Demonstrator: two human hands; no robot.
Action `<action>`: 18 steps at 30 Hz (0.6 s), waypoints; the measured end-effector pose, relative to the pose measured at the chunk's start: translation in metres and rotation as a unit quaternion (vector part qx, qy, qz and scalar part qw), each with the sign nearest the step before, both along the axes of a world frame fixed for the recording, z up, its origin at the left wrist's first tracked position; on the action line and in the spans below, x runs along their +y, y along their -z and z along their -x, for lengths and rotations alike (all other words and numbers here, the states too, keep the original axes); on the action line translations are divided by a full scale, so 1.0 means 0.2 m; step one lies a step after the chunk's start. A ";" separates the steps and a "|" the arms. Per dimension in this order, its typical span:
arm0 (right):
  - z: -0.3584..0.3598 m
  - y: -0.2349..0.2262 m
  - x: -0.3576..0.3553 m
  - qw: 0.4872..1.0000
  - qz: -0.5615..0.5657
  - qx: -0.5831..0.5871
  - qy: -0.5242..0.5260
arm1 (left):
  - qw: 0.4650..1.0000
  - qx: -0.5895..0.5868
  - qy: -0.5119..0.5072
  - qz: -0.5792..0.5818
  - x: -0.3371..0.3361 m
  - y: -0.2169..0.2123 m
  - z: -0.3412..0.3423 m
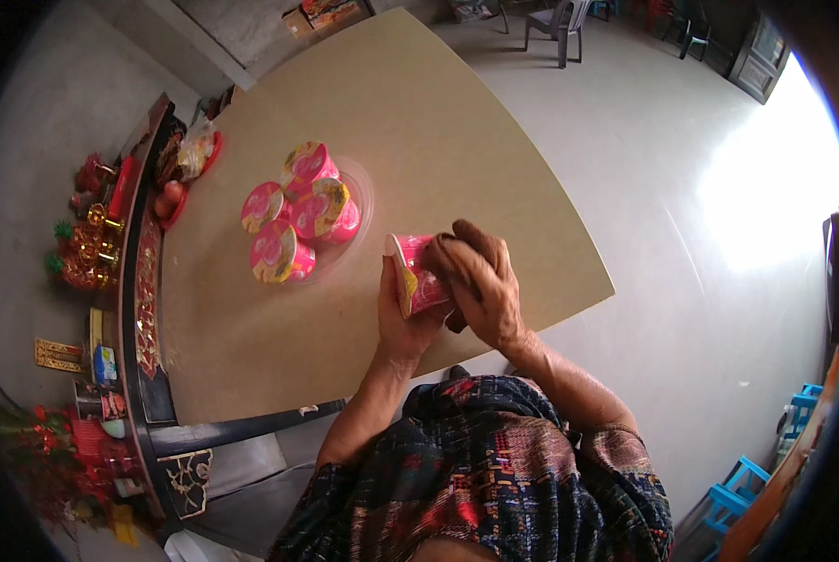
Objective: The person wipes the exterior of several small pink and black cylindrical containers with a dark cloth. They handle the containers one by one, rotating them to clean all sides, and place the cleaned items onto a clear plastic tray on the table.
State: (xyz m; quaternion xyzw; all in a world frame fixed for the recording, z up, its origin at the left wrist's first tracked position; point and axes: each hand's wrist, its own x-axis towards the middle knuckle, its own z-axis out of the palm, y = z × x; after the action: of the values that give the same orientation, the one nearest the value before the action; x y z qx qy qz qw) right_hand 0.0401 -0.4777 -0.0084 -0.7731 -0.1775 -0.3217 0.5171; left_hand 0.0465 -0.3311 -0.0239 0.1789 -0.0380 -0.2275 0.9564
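Your left hand (402,318) has a closed grip on a pink cup (417,273), held on its side above the tabletop (457,140) edge. Its long axis runs nine to three o'clock, with the lid facing nine. Your right hand (485,281) presses a brown cloth (449,253) over its base, fingers curled around it. At ten o'clock, four more pink cups (293,220) sit on a clear plate (361,192).
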 end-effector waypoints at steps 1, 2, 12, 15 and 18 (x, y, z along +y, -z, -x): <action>-0.01 -0.04 -0.01 0.999 -0.012 0.045 -0.012 | 0.999 0.017 -0.019 -0.038 0.00 -0.01 0.00; -0.04 -0.03 -0.02 0.997 -0.040 0.065 -0.029 | 0.996 0.032 -0.038 -0.076 0.00 -0.03 -0.01; -0.15 -0.08 -0.09 0.977 -0.065 0.162 -0.119 | 0.985 -0.002 0.018 -0.172 0.11 0.01 -0.04; -0.13 -0.04 -0.06 0.986 -0.045 0.130 -0.091 | 0.988 0.009 -0.005 -0.156 0.06 0.00 -0.03; -0.05 -0.05 -0.04 0.996 -0.025 0.069 -0.042 | 0.992 0.027 -0.016 -0.124 0.02 -0.05 -0.03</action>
State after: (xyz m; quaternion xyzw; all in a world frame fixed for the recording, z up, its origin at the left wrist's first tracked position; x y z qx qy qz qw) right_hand 0.0499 -0.4859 0.0015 -0.7725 -0.1653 -0.2497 0.5600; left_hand 0.0534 -0.3269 -0.0146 0.2903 0.0194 -0.2202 0.9310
